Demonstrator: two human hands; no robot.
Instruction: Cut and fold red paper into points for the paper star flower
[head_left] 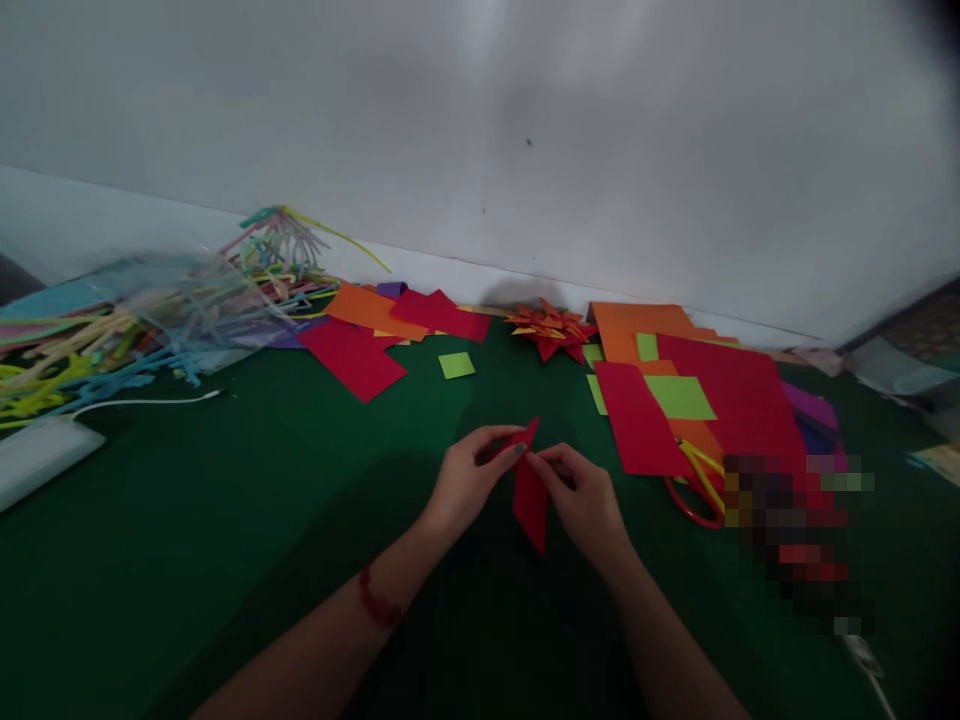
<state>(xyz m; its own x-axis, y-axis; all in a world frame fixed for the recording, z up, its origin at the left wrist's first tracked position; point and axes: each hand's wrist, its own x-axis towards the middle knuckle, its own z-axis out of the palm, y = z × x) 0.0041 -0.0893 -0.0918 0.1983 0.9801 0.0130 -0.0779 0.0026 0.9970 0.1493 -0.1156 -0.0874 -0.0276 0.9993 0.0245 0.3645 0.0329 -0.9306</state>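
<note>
Near the middle of the head view I hold a small piece of red paper (532,500) upright above the green table. My left hand (474,468) pinches its upper left edge between thumb and fingers. On the opposite side, the fingertips of my right hand (581,488) are closed on the same paper close to its top. The paper looks narrow and angled, perhaps folded; its far side is hidden. Behind my hands lie a small green paper square (457,365) and a spiky red and orange paper flower (551,329).
Red and orange sheets (352,358) lie at the back left, beside bundled pipe cleaners (150,320) in clear plastic. A white power strip (49,458) sits far left. To the right are stacked coloured papers (742,390) and scissors (694,500); a pixelated patch covers something there.
</note>
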